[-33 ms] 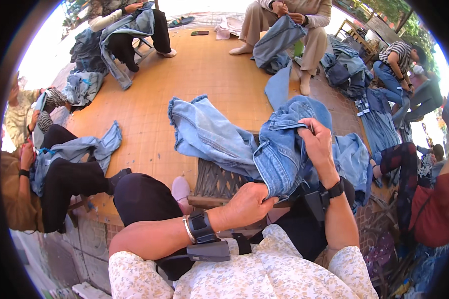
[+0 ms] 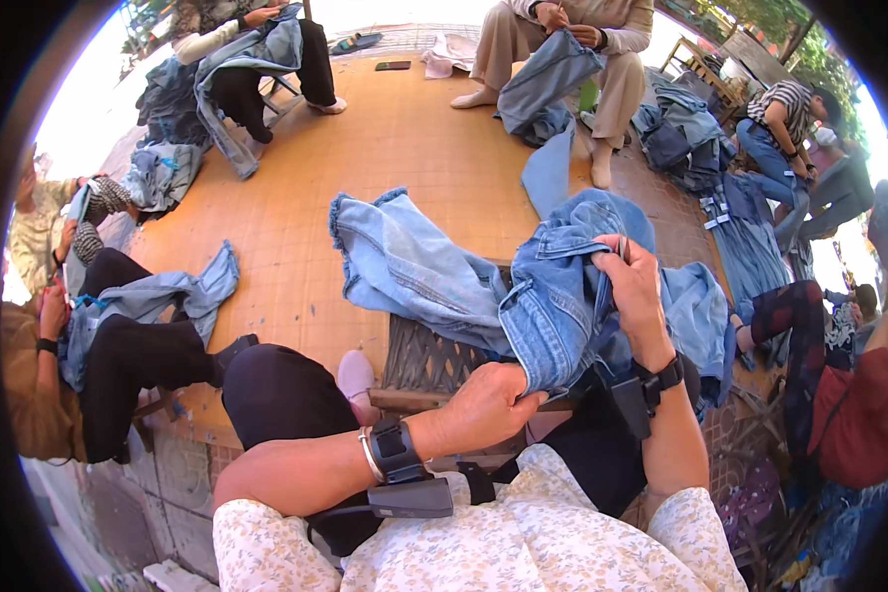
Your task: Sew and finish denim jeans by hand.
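A pair of light blue jeans (image 2: 553,326) lies over my lap, its waistband and a pocket seam toward me. One leg with a frayed hem stretches left over the low table's edge. My left hand (image 2: 476,407) is closed on the waistband end, fingers pinched around the denim. At the upper part of the jeans, my right hand (image 2: 629,291) is closed with thumb and forefinger pinched at the cloth. A thin dark thing shows between those fingers, too small to make out. Both wrists carry black straps with dark boxes.
Beyond my knees is a wide tan mat (image 2: 306,197). People sit around it with denim in their hands. Denim heaps (image 2: 686,138) lie at the back right and the back left (image 2: 168,168). A dark phone-like slab (image 2: 393,66) rests on the far edge.
My hands keep nearly the same place on the jeans; the right fingers have shifted slightly. At the far right, denim near the person in red has moved.
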`<control>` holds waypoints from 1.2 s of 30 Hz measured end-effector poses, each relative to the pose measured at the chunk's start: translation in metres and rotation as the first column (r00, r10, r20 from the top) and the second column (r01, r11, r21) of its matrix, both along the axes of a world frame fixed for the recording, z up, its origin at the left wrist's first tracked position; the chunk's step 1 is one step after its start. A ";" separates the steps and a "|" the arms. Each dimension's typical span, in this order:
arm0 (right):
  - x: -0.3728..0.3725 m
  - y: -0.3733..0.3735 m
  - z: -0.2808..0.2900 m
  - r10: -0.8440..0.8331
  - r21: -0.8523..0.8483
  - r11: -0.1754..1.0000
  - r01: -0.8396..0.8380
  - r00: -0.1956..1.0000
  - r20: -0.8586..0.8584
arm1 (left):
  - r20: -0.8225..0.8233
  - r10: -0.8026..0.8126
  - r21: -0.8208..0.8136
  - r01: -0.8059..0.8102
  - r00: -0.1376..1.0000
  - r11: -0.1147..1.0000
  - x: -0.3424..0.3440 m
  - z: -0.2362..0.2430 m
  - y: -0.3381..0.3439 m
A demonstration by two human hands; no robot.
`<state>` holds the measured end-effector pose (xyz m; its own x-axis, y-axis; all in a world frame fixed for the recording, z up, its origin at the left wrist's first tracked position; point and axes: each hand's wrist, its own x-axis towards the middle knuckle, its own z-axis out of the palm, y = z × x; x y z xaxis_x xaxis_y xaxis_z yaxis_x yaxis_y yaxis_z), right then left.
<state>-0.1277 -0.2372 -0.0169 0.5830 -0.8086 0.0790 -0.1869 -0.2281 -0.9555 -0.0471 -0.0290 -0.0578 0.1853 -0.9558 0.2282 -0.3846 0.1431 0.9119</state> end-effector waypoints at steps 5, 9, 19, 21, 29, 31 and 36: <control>-0.016 0.001 0.019 0.097 0.345 0.931 -0.121 0.992 0.086 | -0.214 -0.067 0.190 0.109 0.974 0.976 0.009 0.010 0.003; -0.012 0.011 0.024 0.128 0.306 0.940 -0.151 0.987 0.094 | -0.595 -0.151 0.124 0.276 0.790 0.953 0.013 0.017 0.001; -0.019 -0.004 0.007 0.066 0.451 0.868 -0.207 0.949 0.308 | -0.959 0.182 0.203 0.079 0.216 0.976 0.033 0.007 -0.019; -0.022 -0.007 0.003 -0.006 0.524 0.805 -0.279 0.879 0.477 | -0.947 0.226 0.229 -0.013 0.228 0.973 0.035 0.002 -0.019; -0.022 -0.009 0.007 -0.102 0.611 0.706 -0.357 0.803 0.587 | -0.900 0.327 0.304 -0.123 0.289 0.945 0.035 0.000 -0.017; -0.022 -0.010 0.007 -0.152 0.615 0.711 -0.342 0.778 0.609 | -0.905 0.283 0.252 -0.135 0.317 0.958 0.039 0.000 -0.017; -0.027 -0.013 0.002 -0.157 0.610 0.689 -0.391 0.742 0.652 | -0.906 0.258 0.221 -0.147 0.335 0.964 0.037 0.004 -0.017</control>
